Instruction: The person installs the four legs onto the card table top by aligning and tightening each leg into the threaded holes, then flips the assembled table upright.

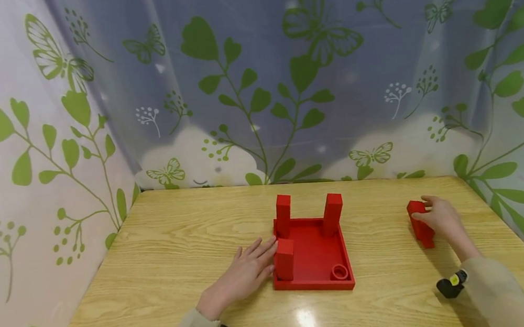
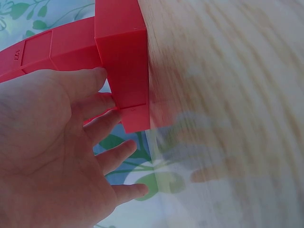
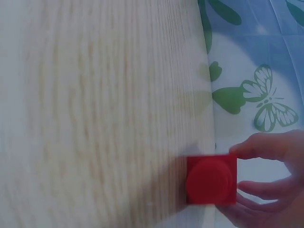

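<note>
A shallow red square tray (image 1: 314, 286) lies on the table, with red square posts upright at three corners: back left (image 1: 283, 214), back right (image 1: 333, 212) and front left (image 1: 284, 261). A round red socket (image 1: 339, 272) shows at the front right corner. My left hand (image 1: 240, 279) rests beside the tray with fingers extended, fingertips touching its left side; the left wrist view shows this hand (image 2: 57, 142) close up. Off to the right, my right hand (image 1: 443, 220) pinches a loose red post (image 1: 419, 224) between thumb and fingers. Its round peg end (image 3: 209, 180) faces the right wrist camera.
The wooden table (image 1: 177, 219) has a light grain and a shiny reflection near its front. A patterned curtain (image 1: 244, 81) with green leaves and butterflies stands behind it and on both sides.
</note>
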### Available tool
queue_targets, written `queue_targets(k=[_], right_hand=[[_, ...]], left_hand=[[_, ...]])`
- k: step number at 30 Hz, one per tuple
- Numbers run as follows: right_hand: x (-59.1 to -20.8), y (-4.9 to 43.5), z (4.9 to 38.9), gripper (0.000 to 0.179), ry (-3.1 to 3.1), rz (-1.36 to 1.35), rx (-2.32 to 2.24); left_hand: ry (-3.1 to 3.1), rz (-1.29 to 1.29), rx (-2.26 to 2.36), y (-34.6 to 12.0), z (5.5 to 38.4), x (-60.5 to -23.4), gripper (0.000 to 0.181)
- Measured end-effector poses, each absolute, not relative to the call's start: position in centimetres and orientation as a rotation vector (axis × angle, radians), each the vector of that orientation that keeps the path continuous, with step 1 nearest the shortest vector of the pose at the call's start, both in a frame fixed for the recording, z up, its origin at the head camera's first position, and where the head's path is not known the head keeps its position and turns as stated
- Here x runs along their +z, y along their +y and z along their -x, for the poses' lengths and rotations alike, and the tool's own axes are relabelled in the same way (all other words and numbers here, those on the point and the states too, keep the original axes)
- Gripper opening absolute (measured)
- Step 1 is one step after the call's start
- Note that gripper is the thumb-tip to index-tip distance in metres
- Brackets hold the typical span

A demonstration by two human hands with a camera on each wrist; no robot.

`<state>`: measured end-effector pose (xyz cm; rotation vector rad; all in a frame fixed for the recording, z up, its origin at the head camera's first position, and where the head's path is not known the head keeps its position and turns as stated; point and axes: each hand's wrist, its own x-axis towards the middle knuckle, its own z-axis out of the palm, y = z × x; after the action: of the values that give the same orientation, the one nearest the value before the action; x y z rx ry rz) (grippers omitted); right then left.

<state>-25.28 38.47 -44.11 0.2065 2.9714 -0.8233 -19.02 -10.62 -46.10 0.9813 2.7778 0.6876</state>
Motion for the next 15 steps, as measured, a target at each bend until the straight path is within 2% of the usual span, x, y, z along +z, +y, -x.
queue_targets(k=[8,15], right_hand=[[-44.09,38.31,26.0,0.073,2.913,-0.212,-0.626],[-44.08,37.91,26.0,0.066,2.916,-0.186,-0.618]], left_hand=[[2.778,-0.986,0.676,-10.64,19.0,-46.14,0.054],[2.786,-0.983,0.665,-10.63,19.1,-46.2,0.053]])
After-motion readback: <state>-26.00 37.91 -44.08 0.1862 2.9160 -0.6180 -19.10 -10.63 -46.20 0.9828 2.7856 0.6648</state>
